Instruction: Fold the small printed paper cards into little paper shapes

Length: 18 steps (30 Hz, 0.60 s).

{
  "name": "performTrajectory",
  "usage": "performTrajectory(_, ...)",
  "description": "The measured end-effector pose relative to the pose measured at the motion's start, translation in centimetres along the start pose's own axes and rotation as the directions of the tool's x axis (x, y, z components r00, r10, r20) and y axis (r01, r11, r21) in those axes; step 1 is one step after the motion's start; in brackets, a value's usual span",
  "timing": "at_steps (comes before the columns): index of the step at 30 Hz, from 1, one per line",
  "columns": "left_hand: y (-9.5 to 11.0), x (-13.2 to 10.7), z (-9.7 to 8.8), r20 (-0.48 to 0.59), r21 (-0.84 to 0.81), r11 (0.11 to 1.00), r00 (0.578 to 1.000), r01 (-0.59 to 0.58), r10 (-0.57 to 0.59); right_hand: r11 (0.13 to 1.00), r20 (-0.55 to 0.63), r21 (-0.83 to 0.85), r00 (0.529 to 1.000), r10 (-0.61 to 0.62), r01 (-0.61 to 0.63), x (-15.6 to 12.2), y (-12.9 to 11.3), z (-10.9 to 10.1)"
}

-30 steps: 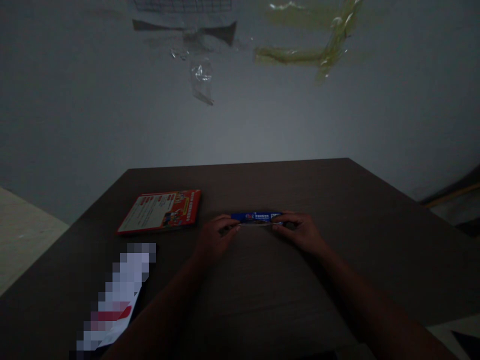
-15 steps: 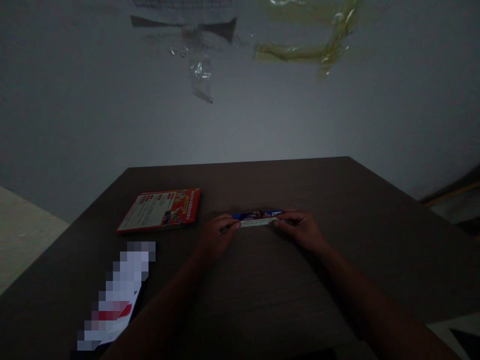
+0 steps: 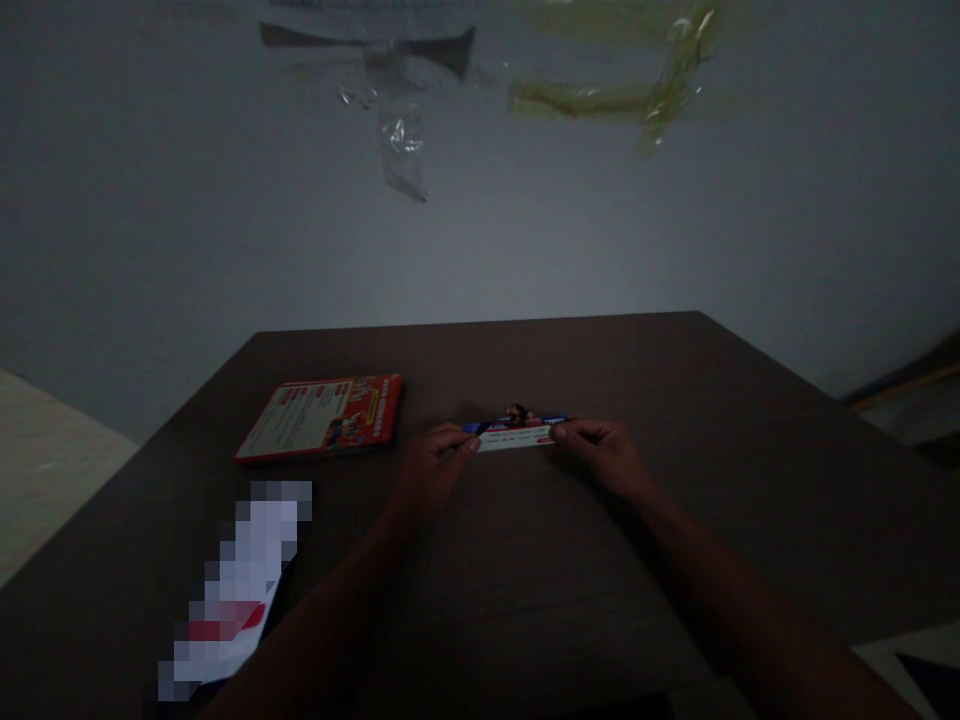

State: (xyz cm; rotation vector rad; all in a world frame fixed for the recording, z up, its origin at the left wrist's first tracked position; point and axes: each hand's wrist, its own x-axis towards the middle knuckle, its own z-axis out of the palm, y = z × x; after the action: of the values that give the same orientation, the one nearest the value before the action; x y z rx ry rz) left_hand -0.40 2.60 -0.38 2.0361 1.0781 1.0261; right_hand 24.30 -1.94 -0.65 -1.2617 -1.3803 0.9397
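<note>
Both hands hold a small printed card point(image 3: 517, 437) just above the middle of the table. Its upper part is blue with a picture of people, and a white strip with small print runs along the near side. At its left end my left hand point(image 3: 439, 462) pinches it between thumb and fingers. My right hand point(image 3: 604, 455) grips the right end the same way, thumb on the near face. The fingers cover both ends, and I cannot tell whether the card is folded.
A red box or booklet with a printed white panel point(image 3: 300, 415) lies left of my hands on the dark wooden table point(image 3: 525, 570). Nearer, by my left forearm, lies a blurred white-and-red item point(image 3: 236, 590). Behind the table stands a wall point(image 3: 480, 230) with tape remnants.
The card has tilted between my fingers, so more of the white strip and its print shows and the pictured people stand out at the top edge. Both hands stay nearly in place.
</note>
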Motion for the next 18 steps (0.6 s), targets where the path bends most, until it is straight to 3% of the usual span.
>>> performTrajectory(18,0.24,0.15,0.45,-0.026,-0.214,0.959,0.98,0.185,-0.195,0.991,-0.079,0.093,0.992,0.099,-0.091,0.19,0.48,0.62)
